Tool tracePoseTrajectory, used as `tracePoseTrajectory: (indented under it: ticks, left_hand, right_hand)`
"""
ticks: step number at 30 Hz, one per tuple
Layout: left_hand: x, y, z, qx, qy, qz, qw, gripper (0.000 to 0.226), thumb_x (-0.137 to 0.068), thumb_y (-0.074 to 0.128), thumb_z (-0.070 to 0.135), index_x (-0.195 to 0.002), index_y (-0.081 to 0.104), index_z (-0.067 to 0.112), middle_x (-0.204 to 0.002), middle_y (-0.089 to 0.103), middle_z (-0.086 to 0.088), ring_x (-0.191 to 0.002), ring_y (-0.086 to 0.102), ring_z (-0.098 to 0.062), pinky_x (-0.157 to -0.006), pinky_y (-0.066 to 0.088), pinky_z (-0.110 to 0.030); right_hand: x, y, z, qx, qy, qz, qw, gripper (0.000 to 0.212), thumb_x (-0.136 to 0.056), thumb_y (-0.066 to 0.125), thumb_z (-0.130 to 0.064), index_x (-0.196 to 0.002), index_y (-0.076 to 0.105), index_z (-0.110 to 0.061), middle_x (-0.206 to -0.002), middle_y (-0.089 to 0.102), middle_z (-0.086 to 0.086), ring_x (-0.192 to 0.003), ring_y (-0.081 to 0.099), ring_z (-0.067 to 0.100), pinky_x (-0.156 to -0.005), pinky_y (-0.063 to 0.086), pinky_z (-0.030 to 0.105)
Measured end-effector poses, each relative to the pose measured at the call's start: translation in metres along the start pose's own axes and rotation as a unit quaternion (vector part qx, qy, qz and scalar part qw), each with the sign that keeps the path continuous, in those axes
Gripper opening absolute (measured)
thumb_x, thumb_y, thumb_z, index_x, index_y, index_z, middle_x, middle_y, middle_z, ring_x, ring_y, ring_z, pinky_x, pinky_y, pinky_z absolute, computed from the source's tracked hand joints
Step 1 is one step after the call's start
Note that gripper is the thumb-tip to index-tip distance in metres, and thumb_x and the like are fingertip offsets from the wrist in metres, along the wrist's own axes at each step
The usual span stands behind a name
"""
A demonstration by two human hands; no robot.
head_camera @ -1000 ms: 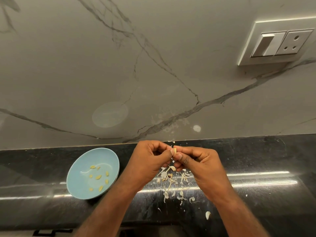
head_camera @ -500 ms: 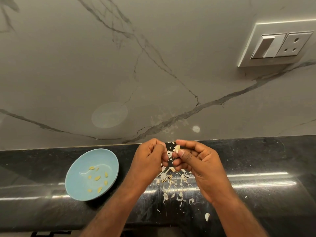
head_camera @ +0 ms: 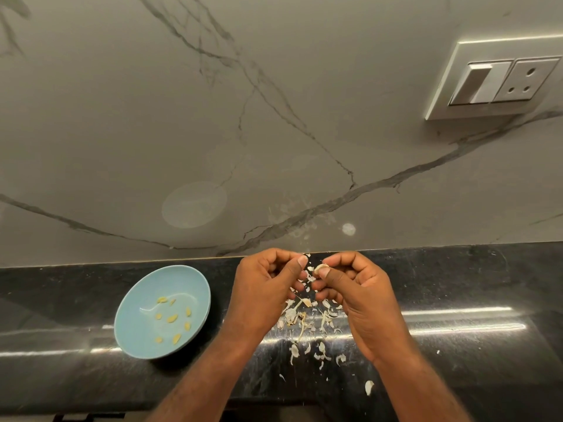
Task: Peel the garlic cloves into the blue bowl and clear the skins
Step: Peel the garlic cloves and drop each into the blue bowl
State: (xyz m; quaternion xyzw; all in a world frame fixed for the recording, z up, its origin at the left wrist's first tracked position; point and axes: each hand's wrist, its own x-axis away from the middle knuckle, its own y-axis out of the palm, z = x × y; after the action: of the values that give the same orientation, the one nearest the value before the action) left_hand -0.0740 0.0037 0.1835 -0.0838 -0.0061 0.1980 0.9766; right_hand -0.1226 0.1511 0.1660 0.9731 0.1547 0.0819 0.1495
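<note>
A blue bowl point(head_camera: 137, 336) sits on the black counter at the left, with several peeled yellowish garlic pieces point(head_camera: 172, 318) in it. My right hand point(head_camera: 359, 296) pinches a small pale garlic clove point(head_camera: 320, 267) between thumb and forefinger, above the counter near the wall. My left hand point(head_camera: 262, 287) is just left of it, fingers curled, thumb tip a short gap from the clove; whether it holds a bit of skin I cannot tell. A scatter of white garlic skins point(head_camera: 307, 327) lies on the counter below both hands.
The black counter point(head_camera: 472, 284) runs the width of the view, backed by a grey marble wall point(head_camera: 274, 117). A switch and socket plate point(head_camera: 499, 80) is on the wall at the upper right. One loose skin piece point(head_camera: 369, 387) lies near the counter's front edge.
My hands have drawn slightly apart; a second ago the fingertips met on the clove, now the clove stays with my right hand and a small gap shows.
</note>
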Motion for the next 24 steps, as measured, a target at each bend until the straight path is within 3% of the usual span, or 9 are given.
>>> tracePoseTrajectory:
  ticks: [4, 6, 9, 13, 20, 24]
  left_hand:
    - [-0.0002, 0.0005, -0.0013, -0.042, -0.018, 0.011, 0.999, 0.034, -0.095, 0.058, 0.035, -0.075, 0.066, 0.009, -0.066, 0.069, -0.005, -0.054, 0.061, -0.008, -0.052, 0.049, -0.019]
    - [-0.0014, 0.0017, -0.0042, -0.053, -0.021, -0.005, 0.998, 0.013, -0.101, 0.053, 0.021, -0.095, 0.064, 0.018, -0.083, 0.070, -0.001, -0.066, 0.065, -0.006, -0.061, 0.054, -0.025]
    - [-0.0009, 0.0040, -0.0085, -0.070, -0.024, -0.034, 0.997, 0.038, -0.097, 0.054, 0.004, -0.124, 0.051, 0.032, -0.108, 0.065, 0.011, -0.089, 0.067, -0.004, -0.076, 0.058, -0.028]
    - [0.0010, 0.0030, -0.0036, -0.017, -0.001, 0.013, 1.000, 0.009, -0.091, 0.068, 0.013, -0.093, 0.072, 0.020, -0.081, 0.075, 0.001, -0.069, 0.071, -0.011, -0.061, 0.057, -0.022]
    - [0.0010, 0.0017, -0.0042, -0.032, -0.004, -0.044, 0.999, 0.006, -0.089, 0.070, 0.019, -0.091, 0.076, 0.019, -0.079, 0.075, 0.004, -0.071, 0.071, -0.010, -0.062, 0.057, -0.023]
    - [0.0030, 0.0030, -0.0019, -0.033, 0.007, -0.083, 0.996, 0.025, -0.094, 0.063, 0.009, -0.096, 0.073, 0.032, -0.088, 0.076, 0.010, -0.083, 0.072, -0.008, -0.067, 0.055, -0.021]
  right_hand:
    - [-0.0001, 0.0001, 0.0010, -0.012, 0.001, 0.013, 1.000, 0.013, -0.086, 0.068, 0.002, -0.097, 0.069, -0.006, -0.078, 0.069, 0.008, -0.071, 0.066, 0.021, -0.067, 0.056, 0.029]
    - [-0.0003, 0.0006, 0.0011, -0.016, 0.002, 0.015, 1.000, 0.017, -0.088, 0.067, 0.002, -0.102, 0.070, -0.007, -0.080, 0.070, 0.010, -0.072, 0.067, 0.021, -0.067, 0.057, 0.028]
    - [0.0006, 0.0020, 0.0008, -0.014, 0.000, 0.014, 1.000, 0.018, -0.086, 0.068, -0.001, -0.102, 0.073, -0.007, -0.083, 0.073, 0.016, -0.074, 0.069, 0.023, -0.068, 0.058, 0.028]
    - [0.0016, 0.0021, 0.0005, 0.004, -0.003, 0.012, 1.000, 0.016, -0.086, 0.069, -0.003, -0.101, 0.073, -0.005, -0.086, 0.073, 0.020, -0.077, 0.071, 0.027, -0.070, 0.060, 0.032]
    - [0.0026, 0.0046, -0.0074, -0.049, 0.025, -0.019, 0.998, 0.021, -0.081, 0.070, -0.010, -0.100, 0.068, -0.001, -0.086, 0.074, 0.021, -0.069, 0.070, 0.024, -0.061, 0.059, 0.028]
    - [-0.0010, 0.0003, -0.0069, 0.139, -0.024, 0.039, 0.989, 0.006, -0.087, 0.073, -0.011, -0.092, 0.075, -0.015, -0.079, 0.075, 0.007, -0.063, 0.067, 0.013, -0.055, 0.052, 0.020]
